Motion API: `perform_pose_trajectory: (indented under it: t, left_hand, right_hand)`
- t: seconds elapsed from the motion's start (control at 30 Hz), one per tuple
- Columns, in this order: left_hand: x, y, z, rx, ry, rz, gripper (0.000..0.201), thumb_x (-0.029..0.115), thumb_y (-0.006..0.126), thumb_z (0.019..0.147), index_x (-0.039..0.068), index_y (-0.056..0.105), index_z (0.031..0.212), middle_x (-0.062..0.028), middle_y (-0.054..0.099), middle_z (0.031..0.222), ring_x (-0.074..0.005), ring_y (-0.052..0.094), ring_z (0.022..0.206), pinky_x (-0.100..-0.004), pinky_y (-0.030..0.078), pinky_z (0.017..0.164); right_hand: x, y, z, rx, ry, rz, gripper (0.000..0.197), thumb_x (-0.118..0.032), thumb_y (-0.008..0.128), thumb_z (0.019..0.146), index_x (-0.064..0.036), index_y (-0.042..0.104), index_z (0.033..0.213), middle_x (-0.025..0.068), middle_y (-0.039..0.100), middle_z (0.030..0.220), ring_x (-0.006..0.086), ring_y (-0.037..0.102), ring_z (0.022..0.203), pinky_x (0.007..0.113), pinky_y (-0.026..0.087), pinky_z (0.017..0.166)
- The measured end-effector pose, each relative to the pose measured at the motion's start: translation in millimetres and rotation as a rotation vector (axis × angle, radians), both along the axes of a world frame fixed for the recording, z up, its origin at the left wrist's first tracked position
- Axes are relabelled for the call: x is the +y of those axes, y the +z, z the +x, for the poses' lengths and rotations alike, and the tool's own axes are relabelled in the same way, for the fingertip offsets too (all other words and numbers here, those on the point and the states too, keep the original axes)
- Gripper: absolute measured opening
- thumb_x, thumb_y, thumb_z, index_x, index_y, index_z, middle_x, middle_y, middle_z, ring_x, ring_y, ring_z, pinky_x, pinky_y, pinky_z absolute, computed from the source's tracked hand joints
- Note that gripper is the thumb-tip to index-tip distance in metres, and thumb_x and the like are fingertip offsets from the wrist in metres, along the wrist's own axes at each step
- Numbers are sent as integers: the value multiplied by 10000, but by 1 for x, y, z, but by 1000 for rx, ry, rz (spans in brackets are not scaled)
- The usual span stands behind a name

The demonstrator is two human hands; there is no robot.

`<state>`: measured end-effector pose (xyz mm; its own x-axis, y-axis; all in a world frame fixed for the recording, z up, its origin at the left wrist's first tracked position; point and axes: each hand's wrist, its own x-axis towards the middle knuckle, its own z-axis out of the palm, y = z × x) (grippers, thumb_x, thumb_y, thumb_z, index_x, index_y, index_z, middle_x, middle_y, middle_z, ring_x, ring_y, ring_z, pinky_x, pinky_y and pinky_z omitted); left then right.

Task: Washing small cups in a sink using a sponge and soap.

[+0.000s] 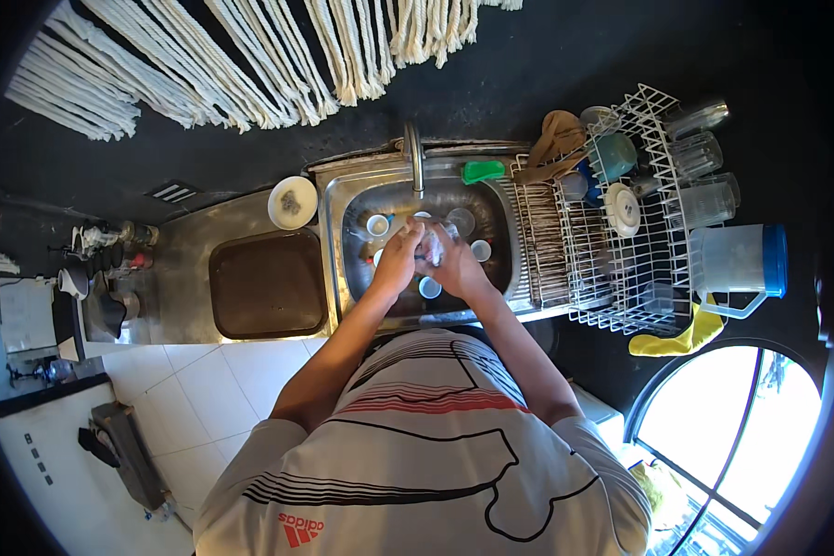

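Observation:
Over the metal sink (337,232), just below the faucet (417,171), both my hands come together. My left hand (398,261) and my right hand (458,263) have their fingers curled around something whitish and shiny (432,246). Whether it is a small cup, foam or running water I cannot make out, since fingers cover most of it. Around my hands in the basin sit several small white cups, among them one cup (377,225) at the left, another cup (480,250) at the right and a cup (429,288) nearer me. A clear glass (461,221) lies behind my right hand.
A green sponge holder (484,171) sits on the sink's back right rim. Right of it, a white wire dish rack (612,287) carries glasses and dishes, with a blue-lidded pitcher (732,264) beside it. Leftward are a brown tray (269,287) and a white bowl (293,204).

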<state>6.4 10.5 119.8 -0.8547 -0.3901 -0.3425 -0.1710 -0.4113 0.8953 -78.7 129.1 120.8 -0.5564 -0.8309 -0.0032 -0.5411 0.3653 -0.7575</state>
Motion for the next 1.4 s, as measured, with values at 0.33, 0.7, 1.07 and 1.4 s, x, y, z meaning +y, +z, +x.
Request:
perform_pose_trajectory:
  t: [0.33, 0.7, 1.07, 1.4]
  left_hand:
    - [1, -5, 6, 11, -78, -448, 331, 232, 518, 991, -15, 570, 1205, -114, 666, 1026, -166, 610, 897, -324, 477, 817]
    - [-7, 8, 23, 140, -232, -463, 277, 117, 617, 934, 13, 608, 1191, -60, 681, 1057, -108, 595, 946, -286, 470, 864]
    - [-3, 18, 19, -43, -210, -519, 378, 148, 550, 984, -78, 527, 1286, -127, 678, 1061, -134, 610, 939, -291, 479, 856]
    - [9, -15, 7, -126, -69, -516, 379, 186, 619, 940, -50, 573, 1233, -170, 693, 1035, -168, 650, 914, -323, 501, 800]
  right_hand:
    - [11, 14, -8, -216, -88, -172, 687, -160, 795, 736, -99, 475, 1341, 160, 661, 1091, 364, 660, 962, 396, 543, 803]
    - [19, -3, -33, -1137, 67, -280, 540, -179, 617, 940, -101, 396, 1426, 57, 580, 1164, 87, 590, 868, 236, 511, 565]
    - [12, 4, -43, -278, 171, -298, 733, -225, 829, 756, -130, 461, 1382, 73, 617, 1013, 179, 608, 885, 301, 528, 665]
    - [18, -22, -33, -104, 68, -90, 749, -108, 815, 717, -125, 476, 1385, 136, 574, 1339, 276, 574, 1197, 350, 473, 977]
